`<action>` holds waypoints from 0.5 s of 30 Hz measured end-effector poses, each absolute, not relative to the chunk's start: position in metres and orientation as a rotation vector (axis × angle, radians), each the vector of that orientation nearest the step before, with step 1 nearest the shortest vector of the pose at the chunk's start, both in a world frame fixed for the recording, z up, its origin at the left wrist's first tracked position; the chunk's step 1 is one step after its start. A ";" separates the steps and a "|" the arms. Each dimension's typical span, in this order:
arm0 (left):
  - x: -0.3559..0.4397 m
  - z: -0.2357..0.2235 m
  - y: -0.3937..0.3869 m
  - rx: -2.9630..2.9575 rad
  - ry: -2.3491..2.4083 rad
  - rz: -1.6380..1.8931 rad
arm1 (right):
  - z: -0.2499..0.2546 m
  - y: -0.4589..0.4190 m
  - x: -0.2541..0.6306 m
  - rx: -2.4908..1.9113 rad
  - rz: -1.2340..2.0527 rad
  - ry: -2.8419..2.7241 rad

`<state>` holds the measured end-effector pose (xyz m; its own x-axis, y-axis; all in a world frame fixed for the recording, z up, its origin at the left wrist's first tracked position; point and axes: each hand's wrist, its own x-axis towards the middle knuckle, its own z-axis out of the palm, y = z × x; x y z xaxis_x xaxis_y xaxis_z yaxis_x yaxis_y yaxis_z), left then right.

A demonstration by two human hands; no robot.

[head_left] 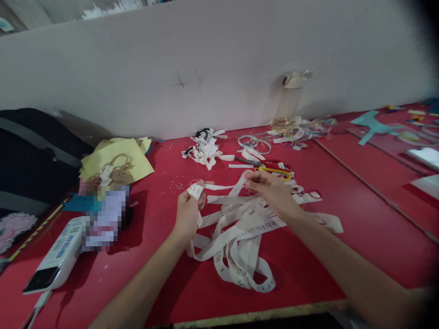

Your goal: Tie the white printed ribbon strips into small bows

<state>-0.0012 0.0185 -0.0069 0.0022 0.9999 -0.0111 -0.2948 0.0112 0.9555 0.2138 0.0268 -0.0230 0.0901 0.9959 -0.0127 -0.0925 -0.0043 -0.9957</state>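
My left hand (190, 205) is closed on a white printed ribbon, its folded end showing at the thumb and a thin pink loop just above. To the right, my right hand (265, 187) pinches the same ribbon (222, 186), which stretches between the two hands. Below them lies a loose heap of printed white ribbon (236, 237) on the red table (164, 288). Scissors (274, 167) with red and yellow handles rest just beyond my right hand, their blades pointing left. Behind my hands sits a pile of knotted white ribbon pieces (206, 148), some with black bands.
Yellow paper (140, 164) with twine (121, 169), a white power bank (60, 256) and a dark bag (30, 155) are at left. Bangles (255, 144) and a clear bottle (288, 100) stand near the wall. A phone (425, 156) lies far right.
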 end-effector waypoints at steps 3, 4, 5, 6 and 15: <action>-0.001 -0.007 0.019 1.012 1.003 1.311 | -0.023 0.026 0.212 -1.136 1.287 -1.013; -0.002 -0.007 0.018 1.024 1.006 1.303 | -0.023 0.026 0.212 -1.128 1.302 -1.011; -0.002 -0.008 0.018 1.040 1.008 1.295 | -0.022 0.025 0.212 -1.128 1.303 -1.017; -0.002 -0.008 0.018 1.061 1.009 1.285 | -0.022 0.025 0.212 -1.137 1.292 -1.033; -0.005 -0.011 0.013 1.302 1.081 1.192 | -0.021 0.024 0.211 -1.206 1.167 -1.113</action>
